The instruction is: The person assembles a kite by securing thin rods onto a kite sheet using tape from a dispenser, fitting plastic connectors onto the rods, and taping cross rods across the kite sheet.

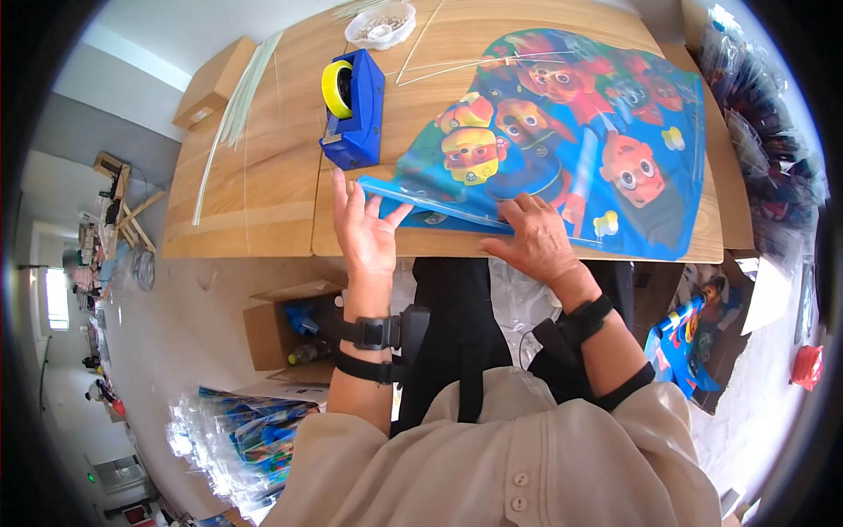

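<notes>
The right grip point(537, 239) is closed on the near edge of a cartoon-printed plastic sheet point(571, 114), its fingertips partly out of sight. The left grip point(364, 233) sits palm up, fingers loosely parted, at the sheet's left corner; whether it pinches the folded edge there, I cannot tell. The sheet spreads over the desk point(263, 193), beyond and to the right of the grips, with thin sticks point(420, 42) at its far side (some ends blur into the print). Just beyond the left grip stands a blue tape dispenser point(367, 132); farther off, a white plastic bowl point(380, 35) holds bits too small to name. Below the left grip, an open cardboard box point(262, 338) is partly hidden by the forearm.
</notes>
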Tool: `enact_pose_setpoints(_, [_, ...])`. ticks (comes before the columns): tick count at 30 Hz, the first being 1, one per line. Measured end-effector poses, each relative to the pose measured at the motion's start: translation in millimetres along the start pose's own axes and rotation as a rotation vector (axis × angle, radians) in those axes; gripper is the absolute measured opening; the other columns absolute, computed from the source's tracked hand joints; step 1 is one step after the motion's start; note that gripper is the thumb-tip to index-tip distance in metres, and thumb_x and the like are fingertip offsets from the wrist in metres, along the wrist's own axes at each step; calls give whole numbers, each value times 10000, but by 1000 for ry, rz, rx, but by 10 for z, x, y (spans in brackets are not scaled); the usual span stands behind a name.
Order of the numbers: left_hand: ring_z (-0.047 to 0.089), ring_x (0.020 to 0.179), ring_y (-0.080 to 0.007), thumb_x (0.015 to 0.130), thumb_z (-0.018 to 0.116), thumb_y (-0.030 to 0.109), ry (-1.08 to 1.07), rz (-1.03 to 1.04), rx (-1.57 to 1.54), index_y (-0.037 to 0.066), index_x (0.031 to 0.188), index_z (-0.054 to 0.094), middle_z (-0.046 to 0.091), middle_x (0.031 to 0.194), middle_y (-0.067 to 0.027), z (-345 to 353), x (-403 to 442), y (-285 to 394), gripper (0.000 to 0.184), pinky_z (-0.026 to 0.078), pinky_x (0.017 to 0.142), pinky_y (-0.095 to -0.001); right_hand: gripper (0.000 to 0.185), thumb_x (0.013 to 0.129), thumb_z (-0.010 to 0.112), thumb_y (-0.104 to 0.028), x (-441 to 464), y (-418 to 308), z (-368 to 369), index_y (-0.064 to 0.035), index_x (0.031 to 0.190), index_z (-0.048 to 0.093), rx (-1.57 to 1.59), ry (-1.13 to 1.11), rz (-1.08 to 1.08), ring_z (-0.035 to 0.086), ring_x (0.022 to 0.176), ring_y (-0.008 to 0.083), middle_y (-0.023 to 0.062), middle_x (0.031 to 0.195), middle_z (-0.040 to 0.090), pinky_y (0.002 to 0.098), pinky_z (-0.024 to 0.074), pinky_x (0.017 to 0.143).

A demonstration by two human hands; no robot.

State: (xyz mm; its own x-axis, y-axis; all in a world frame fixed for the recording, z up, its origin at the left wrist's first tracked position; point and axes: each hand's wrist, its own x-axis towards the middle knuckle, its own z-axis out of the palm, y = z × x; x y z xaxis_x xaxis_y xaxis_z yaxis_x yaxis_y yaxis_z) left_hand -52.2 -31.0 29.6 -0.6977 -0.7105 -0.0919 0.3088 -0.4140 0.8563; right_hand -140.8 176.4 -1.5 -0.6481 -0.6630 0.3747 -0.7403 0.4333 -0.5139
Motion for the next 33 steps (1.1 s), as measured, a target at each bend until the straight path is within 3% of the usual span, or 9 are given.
enact_pose_setpoints(3, [466,1126,-331,907,533,290,10,41,-183,77,1391,236,418,1235,-161,54,-54,-60,608,456,869,-556,406,671,728,-366,7,-13,78,-46,888,607,-94,3,19,571,756,303,118,803,550,405,455,668])
enact_pose_setpoints(5, [342,1253,-374,939,445,359,24,-125,-225,85,1394,225,162,1425,-237,-70,-4,-168,575,404,945,-579,421,666,730,-374,7,-22,85,-44,895,606,-121,9,39,570,756,302,118,795,547,402,452,666])
enact_pose_setpoints(9, [541,1062,-360,927,452,425,-60,-388,72,4,1225,398,493,1216,-258,-67,-88,-254,518,491,822,-460,374,675,723,-341,19,-43,36,-45,867,600,-85,3,43,571,764,304,121,789,547,407,451,668])
enact_pose_setpoints(10, [616,903,-288,930,472,374,-51,-354,158,22,1163,483,610,1060,-181,17,-181,-248,423,497,716,-375,357,676,721,-326,3,-44,29,-46,858,596,-59,-3,45,570,767,305,123,787,547,413,451,672])
enact_pose_setpoints(14, [597,820,-149,904,499,138,-221,-233,751,-11,1092,555,651,964,-97,45,-276,-369,247,465,667,-278,282,682,706,-251,9,-17,33,-53,848,592,-57,7,31,571,772,307,128,786,548,416,455,680])
enact_pose_setpoints(22, [590,817,-142,849,548,33,-450,-8,1018,-58,1134,521,650,885,-119,-87,-189,-460,301,466,717,-276,131,694,645,-85,-107,264,-290,-68,802,573,-190,53,42,563,761,314,109,753,536,416,456,654])
enact_pose_setpoints(24, [617,697,-259,798,594,73,-515,63,1111,-35,991,586,633,758,-162,-26,-161,-390,221,476,657,-344,77,746,633,-110,-131,349,-433,-67,784,581,-94,103,145,577,691,322,112,703,551,401,465,602])
enact_pose_setpoints(29, [624,755,-320,794,594,104,-478,49,1195,4,876,622,635,791,-193,302,310,-328,132,481,667,-381,131,797,610,-78,-65,714,-630,8,738,530,232,376,442,530,531,291,145,630,556,361,443,532])
enact_pose_setpoints(33, [610,755,-368,792,591,122,-419,361,1313,10,845,627,627,772,-204,719,896,-366,129,478,664,-420,181,765,636,-101,27,1085,-763,31,711,524,270,509,611,497,523,204,146,593,510,348,402,512])
